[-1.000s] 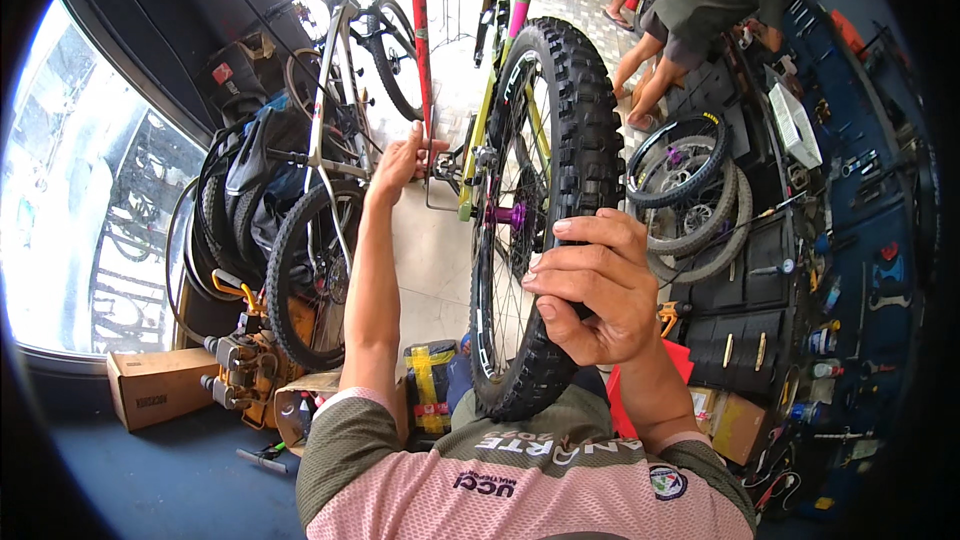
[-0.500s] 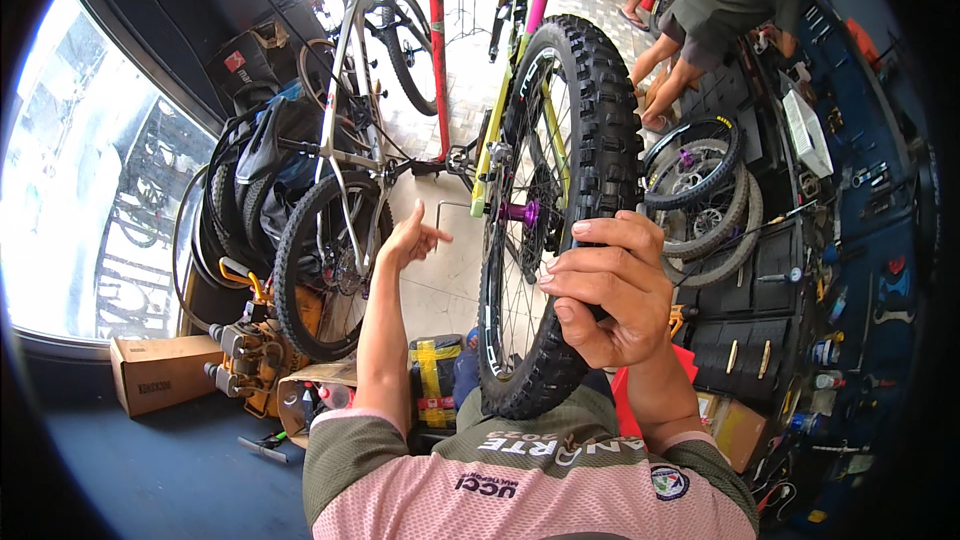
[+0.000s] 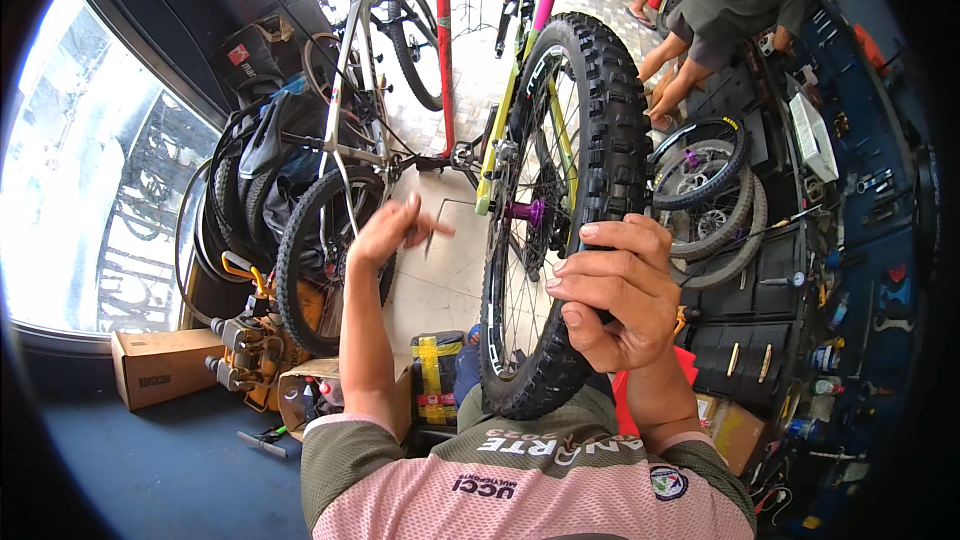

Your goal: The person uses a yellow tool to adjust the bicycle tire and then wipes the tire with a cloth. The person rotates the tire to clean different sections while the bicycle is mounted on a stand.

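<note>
My right hand is curled over the near right side of a knobby black bicycle tire. Its fingertips lie on the tread. The wheel stands upright in front of me, with a purple hub and a yellow-green bike frame around it. To the left of the hub my left hand is held up, slightly blurred, fingers apart and index finger pointing right. A thin L-shaped rod like a hex key reaches the frame near the hub. One fingertip overlaps the rod; I cannot tell if they touch.
At left stands a silver bike beside a yellow machine and a cardboard box. A red post rises ahead. Loose wheels lie at right, near a bending co-worker and a tool-covered blue bench.
My left hand has moved slightly left and its fingers have turned. The rod's long leg is tilted further left at its lower end. My right hand keeps its hold on the tire.
</note>
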### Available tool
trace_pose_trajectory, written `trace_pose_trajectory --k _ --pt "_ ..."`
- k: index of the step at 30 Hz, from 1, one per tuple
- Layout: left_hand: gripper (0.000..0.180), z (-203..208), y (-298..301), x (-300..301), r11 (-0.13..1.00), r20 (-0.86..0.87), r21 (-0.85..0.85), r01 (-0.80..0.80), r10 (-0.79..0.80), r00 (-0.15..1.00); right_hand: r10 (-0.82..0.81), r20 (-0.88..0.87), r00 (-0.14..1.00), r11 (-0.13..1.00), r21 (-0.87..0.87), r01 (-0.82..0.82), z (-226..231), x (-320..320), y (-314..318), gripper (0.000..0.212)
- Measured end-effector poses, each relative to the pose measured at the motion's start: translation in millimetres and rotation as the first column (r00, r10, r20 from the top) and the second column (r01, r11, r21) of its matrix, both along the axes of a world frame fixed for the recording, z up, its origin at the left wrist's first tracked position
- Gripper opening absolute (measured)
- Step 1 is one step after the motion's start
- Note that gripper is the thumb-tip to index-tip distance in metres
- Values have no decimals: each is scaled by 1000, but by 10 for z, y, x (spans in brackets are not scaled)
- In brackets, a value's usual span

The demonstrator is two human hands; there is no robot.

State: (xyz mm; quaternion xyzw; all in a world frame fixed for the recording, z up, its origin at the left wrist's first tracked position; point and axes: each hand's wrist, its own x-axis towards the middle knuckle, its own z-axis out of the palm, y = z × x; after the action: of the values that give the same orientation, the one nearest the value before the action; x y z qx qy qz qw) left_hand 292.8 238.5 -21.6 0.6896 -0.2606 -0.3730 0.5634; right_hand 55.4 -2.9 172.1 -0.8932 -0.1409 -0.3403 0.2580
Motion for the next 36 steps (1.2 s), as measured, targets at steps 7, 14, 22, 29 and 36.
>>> trace_pose_trajectory --k 7,14,22,29,36 --pt "104 -1306 -72 236 984 -553 173 37 66 830 -3 5 1000 1000 5 3 23 19 14 15" --pt "93 -1070 -654 1254 960 -229 89 -265 278 933 46 41 998 999 -27 -45 133 87 70 10" --pt "77 -614 -581 700 952 -100 13 -307 306 947 1 -11 1000 1000 -17 -2 53 23 60 10" --pt "71 -380 -1111 874 956 -199 -54 -287 272 942 -9 -9 1000 1000 -5 9 54 60 72 12" --pt "82 -223 -1579 1236 829 161 -22 -558 554 817 31 6 999 999 -12 -31 74 111 50 10"
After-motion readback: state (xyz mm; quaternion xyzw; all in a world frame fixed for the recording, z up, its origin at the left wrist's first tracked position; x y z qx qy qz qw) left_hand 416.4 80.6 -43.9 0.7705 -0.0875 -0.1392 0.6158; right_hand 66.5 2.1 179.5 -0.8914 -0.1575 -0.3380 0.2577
